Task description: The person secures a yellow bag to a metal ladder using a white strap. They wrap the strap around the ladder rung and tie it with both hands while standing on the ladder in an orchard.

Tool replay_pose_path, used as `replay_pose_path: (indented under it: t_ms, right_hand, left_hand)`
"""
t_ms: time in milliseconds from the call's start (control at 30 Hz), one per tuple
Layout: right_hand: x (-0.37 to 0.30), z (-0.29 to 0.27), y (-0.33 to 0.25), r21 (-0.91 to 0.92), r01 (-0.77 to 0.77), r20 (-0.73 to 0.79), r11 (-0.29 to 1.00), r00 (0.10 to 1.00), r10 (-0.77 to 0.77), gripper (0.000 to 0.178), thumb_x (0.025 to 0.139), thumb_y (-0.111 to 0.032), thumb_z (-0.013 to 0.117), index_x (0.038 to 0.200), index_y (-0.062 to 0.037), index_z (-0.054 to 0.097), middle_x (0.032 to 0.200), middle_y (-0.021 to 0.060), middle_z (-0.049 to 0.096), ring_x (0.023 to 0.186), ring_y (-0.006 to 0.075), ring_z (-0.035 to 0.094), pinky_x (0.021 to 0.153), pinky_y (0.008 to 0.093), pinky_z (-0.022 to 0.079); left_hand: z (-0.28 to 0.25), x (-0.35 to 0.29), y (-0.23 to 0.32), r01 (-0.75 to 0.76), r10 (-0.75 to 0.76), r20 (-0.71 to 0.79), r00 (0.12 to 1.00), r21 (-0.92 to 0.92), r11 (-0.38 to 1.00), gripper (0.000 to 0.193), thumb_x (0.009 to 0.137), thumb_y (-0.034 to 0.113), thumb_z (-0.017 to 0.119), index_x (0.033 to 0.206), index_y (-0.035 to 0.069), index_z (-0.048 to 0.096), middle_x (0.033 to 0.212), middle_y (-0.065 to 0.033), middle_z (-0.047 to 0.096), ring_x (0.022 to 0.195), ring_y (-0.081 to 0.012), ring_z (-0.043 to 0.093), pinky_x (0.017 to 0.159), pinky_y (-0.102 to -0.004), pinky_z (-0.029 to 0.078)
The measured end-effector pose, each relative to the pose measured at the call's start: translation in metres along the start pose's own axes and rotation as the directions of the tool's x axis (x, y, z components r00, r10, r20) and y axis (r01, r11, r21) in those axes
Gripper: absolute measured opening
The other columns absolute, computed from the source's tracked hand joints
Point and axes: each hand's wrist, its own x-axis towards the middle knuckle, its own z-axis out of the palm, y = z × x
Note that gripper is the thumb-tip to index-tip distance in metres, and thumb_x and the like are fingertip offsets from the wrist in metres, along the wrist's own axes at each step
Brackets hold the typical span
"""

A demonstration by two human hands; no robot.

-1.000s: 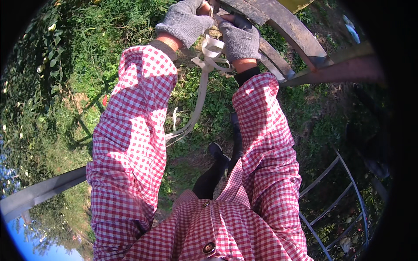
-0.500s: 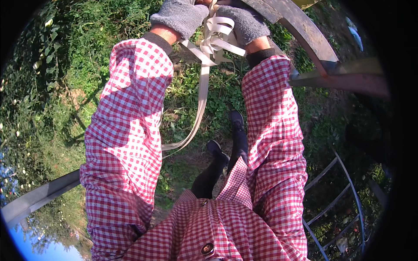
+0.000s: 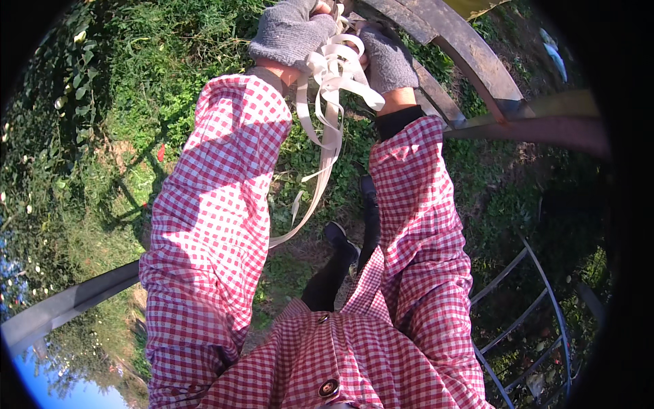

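A bundle of flat white strap [image 3: 332, 82] hangs in loops between my hands, its long tail curving down and left behind my left sleeve. My left hand [image 3: 294, 35], in a grey fingerless glove, is closed on the strap's upper end, with the thumb and fingertips showing at the top edge. Close by on the right, my right hand [image 3: 388, 58] wears a matching glove. Its fingers curl in beside the loops and are partly hidden, but they appear to grip the strap. Just beyond the right hand runs a curved, worn metal frame [image 3: 470, 51].
A metal bar [image 3: 75, 300] juts in from the left, and a thicker beam [image 3: 545, 129] crosses at the right. Thin curved metal rails [image 3: 555, 313] stand at the lower right. Leafy plants [image 3: 61, 102] line the left side. My shoes [image 3: 338, 235] are on weedy ground.
My left hand has moved right and slightly up. My right hand has shifted a little left and down. The strap's loops have fallen into a new shape, with more hanging below the hands.
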Motion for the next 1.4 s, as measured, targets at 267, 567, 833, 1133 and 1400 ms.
replay_pose_path:
  t_ms: [267, 567, 833, 1133, 1400]
  right_hand:
    - [0.008, 0.035, -0.002, -0.035, 0.422, -0.056, 0.906, 0.904, -0.424, 0.011, 0.075, -0.015, 0.058, 0.084, -0.008, 0.061, 0.075, 0.0086, 0.064, 0.067, 0.0216, 0.062, 0.062, 0.0327, 0.048]
    - [0.01, 0.023, -0.007, 0.814, -0.491, 0.464, 0.311, 0.871, 0.16, 0.013, 0.087, -0.015, 0.051, 0.087, -0.003, 0.055, 0.065, -0.0005, 0.051, 0.053, 0.0067, 0.047, 0.047, 0.0195, 0.039]
    - [-0.046, 0.005, -0.021, 0.794, -0.55, 0.569, 0.26, 0.822, -0.001, 0.022, 0.083, -0.016, 0.054, 0.095, 0.0023, 0.055, 0.086, 0.0091, 0.059, 0.078, 0.0186, 0.058, 0.072, 0.0296, 0.049]
    - [-0.057, 0.019, -0.025, 0.892, -0.451, 0.435, -0.019, 0.87, -0.23, 0.034, 0.086, -0.016, 0.052, 0.115, -0.0007, 0.047, 0.106, 0.0091, 0.057, 0.094, 0.0169, 0.057, 0.086, 0.0317, 0.046]
    - [-0.045, 0.02, -0.027, 0.873, -0.347, 0.385, 0.344, 0.922, -0.047, 0.027, 0.081, -0.013, 0.055, 0.106, -0.0048, 0.054, 0.103, 0.0059, 0.058, 0.095, 0.0158, 0.054, 0.086, 0.0318, 0.043]
  left_hand:
    - [-0.012, -0.01, -0.014, -0.024, 0.021, 0.02, 1.0, 0.173, 0.985, 0.004, 0.076, 0.003, 0.053, 0.072, 0.005, 0.055, 0.063, -0.0039, 0.055, 0.055, -0.0152, 0.054, 0.051, -0.0297, 0.046]
    - [-0.016, 0.001, 0.004, -0.142, 0.078, 0.155, 0.985, 0.461, 0.876, 0.012, 0.073, 0.01, 0.055, 0.063, 0.006, 0.056, 0.059, -0.0069, 0.055, 0.053, -0.0209, 0.056, 0.052, -0.0339, 0.047]
    - [-0.002, 0.001, -0.005, 0.019, -0.047, 0.062, 0.997, 0.401, 0.916, 0.013, 0.075, 0.008, 0.052, 0.065, 0.005, 0.059, 0.055, -0.0043, 0.057, 0.048, -0.0122, 0.052, 0.044, -0.0294, 0.042]
    - [-0.015, 0.005, -0.057, -0.231, 0.247, -0.041, 0.968, 0.228, 0.946, 0.014, 0.072, 0.011, 0.066, 0.083, 0.002, 0.064, 0.074, -0.006, 0.064, 0.065, -0.0092, 0.059, 0.057, -0.0243, 0.048]
    - [-0.015, 0.006, -0.058, -0.001, 0.017, -0.057, 0.998, 0.279, 0.96, 0.016, 0.075, 0.015, 0.066, 0.084, 0.002, 0.065, 0.073, -0.0046, 0.065, 0.062, -0.0079, 0.057, 0.055, -0.0237, 0.047]
